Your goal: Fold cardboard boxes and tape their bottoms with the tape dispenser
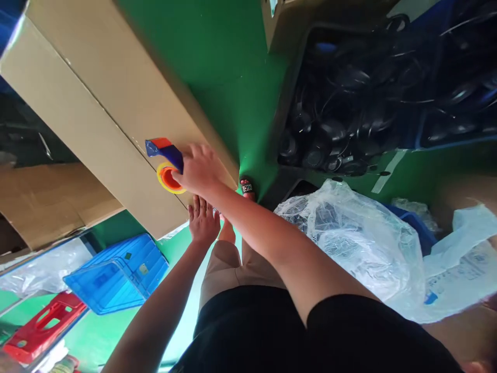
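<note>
A long brown cardboard box (pixel 128 98) runs away to the upper left, with a seam along its top. My right hand (pixel 202 168) is closed round a tape dispenser (pixel 166 153) with red and blue parts and a yellow-and-orange roll, held over the seam near the box's close end. Beside it, my left hand (pixel 204 220) lies with its fingers straight at that end of the box, just below the dispenser. The dispenser's handle is partly hidden by my right hand.
Black bins (pixel 349 103) of dark, cabled items stand at the right. Clear plastic wrap (pixel 349 243) lies in front of them. To the left are a blue crate (pixel 116 274), a red plastic part (pixel 44 326) and another cardboard box (pixel 58 199). The floor (pixel 233 72) is green.
</note>
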### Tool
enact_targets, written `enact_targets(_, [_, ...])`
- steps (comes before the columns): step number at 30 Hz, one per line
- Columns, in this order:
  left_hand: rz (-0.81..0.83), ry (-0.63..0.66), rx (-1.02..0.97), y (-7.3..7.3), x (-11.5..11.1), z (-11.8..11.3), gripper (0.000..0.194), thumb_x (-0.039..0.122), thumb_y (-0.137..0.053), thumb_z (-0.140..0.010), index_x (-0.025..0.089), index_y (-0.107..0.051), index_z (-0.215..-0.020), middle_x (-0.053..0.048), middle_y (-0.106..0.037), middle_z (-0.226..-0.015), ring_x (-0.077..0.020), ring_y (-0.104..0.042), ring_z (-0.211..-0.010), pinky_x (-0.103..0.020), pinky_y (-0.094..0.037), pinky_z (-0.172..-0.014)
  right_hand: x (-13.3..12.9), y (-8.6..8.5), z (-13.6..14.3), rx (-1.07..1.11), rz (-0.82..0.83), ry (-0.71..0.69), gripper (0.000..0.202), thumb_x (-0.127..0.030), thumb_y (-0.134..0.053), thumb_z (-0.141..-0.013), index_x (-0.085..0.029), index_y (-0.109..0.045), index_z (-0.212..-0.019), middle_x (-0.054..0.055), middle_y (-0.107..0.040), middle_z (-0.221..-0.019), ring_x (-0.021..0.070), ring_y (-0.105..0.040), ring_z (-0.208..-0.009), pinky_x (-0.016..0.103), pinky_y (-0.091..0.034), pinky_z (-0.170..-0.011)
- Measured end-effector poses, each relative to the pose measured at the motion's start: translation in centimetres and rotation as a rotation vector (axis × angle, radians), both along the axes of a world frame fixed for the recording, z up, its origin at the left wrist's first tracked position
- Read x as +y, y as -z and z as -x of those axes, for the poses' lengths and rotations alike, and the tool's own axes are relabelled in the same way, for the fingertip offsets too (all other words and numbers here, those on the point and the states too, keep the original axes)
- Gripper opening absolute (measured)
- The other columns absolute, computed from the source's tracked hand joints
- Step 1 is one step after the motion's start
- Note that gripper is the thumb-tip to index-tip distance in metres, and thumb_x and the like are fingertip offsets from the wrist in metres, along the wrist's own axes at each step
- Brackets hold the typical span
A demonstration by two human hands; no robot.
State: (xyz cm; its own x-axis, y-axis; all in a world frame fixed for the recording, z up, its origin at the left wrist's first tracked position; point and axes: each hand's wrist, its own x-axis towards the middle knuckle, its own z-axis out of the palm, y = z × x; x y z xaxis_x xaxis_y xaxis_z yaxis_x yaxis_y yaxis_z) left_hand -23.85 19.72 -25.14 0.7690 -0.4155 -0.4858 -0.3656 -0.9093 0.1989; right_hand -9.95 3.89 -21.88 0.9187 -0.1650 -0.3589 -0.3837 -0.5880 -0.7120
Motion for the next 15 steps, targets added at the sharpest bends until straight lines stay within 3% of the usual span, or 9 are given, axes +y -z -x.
enact_targets(2, [-0.017, 0.004, 0.021, 0.3, 0.5, -0.2, 0.072, 0.033, -0.055, -0.100, 0.009, -0.048, -0.168, -0.021, -0.047, -0.171, -0.0378, -0.029, -0.168, -0.064, -0.019, -0.139, 1.9, 0.5, -0.2, 0.011, 0.060, 0.067, 0.063, -0.052, -0.066, -0.102, -0.009, -0.065, -0.148, 0.018, -0.053, -0.167, 0.0378, -0.043, -0.152, 0.055, -0.042, -0.123])
enact_targets(4, [-0.031, 0.004, 0.030, 0.5, 0.8, -0.3, 0.073, 0.035, -0.057, -0.099, 0.010, -0.050, -0.167, -0.022, -0.050, -0.170, -0.0392, -0.033, -0.166, -0.064, -0.019, -0.139, 2.0, 1.1, 2.0, -0.064, 0.055, 0.170, 0.063, -0.053, -0.054, -0.109, -0.013, -0.058, -0.157, 0.013, -0.053, -0.168, 0.0338, -0.046, -0.151, 0.052, -0.044, -0.122])
enact_targets(7, [-0.026, 0.022, -0.008, 0.6, 1.0, -0.2, 0.076, 0.037, -0.053, -0.102, 0.005, -0.041, -0.170, -0.025, -0.037, -0.176, -0.0389, -0.024, -0.170, -0.066, -0.017, -0.138, -0.7, 2.6, 8.6, -0.234, -0.005, 0.304, 0.046, -0.035, -0.036, -0.114, -0.024, -0.070, -0.144, 0.008, -0.068, -0.152, 0.0246, -0.057, -0.141, 0.044, -0.043, -0.124])
enact_targets(10, [0.008, 0.056, -0.040, 0.5, 0.9, -0.1, 0.078, 0.039, -0.048, -0.106, 0.006, -0.030, -0.175, -0.023, -0.024, -0.181, -0.0364, -0.013, -0.172, -0.065, -0.017, -0.138, -3.8, 4.9, 15.9, -0.125, 0.008, 0.541, 0.046, -0.025, -0.035, -0.110, -0.024, -0.076, -0.133, 0.013, -0.074, -0.134, 0.0260, -0.064, -0.129, 0.044, -0.052, -0.116])
enact_targets(12, [0.012, 0.071, -0.046, 0.4, 0.9, -0.1, 0.079, 0.040, -0.047, -0.107, 0.006, -0.027, -0.175, -0.024, -0.022, -0.181, -0.0365, -0.011, -0.172, -0.065, -0.017, -0.137, -4.9, 6.6, 19.2, -0.067, -0.038, 0.538, 0.042, -0.026, -0.042, -0.108, -0.025, -0.076, -0.134, 0.014, -0.073, -0.135, 0.0274, -0.064, -0.130, 0.045, -0.053, -0.116])
enact_targets(15, [-0.007, 0.090, -0.050, 0.2, 0.9, -0.2, 0.080, 0.039, -0.046, -0.107, 0.005, -0.023, -0.176, -0.025, -0.020, -0.181, -0.0378, -0.010, -0.171, -0.067, -0.017, -0.137, -4.6, 8.6, 20.5, -0.073, -0.136, 0.408, 0.038, -0.031, -0.050, -0.108, -0.027, -0.076, -0.136, 0.011, -0.072, -0.141, 0.0273, -0.062, -0.133, 0.045, -0.051, -0.119])
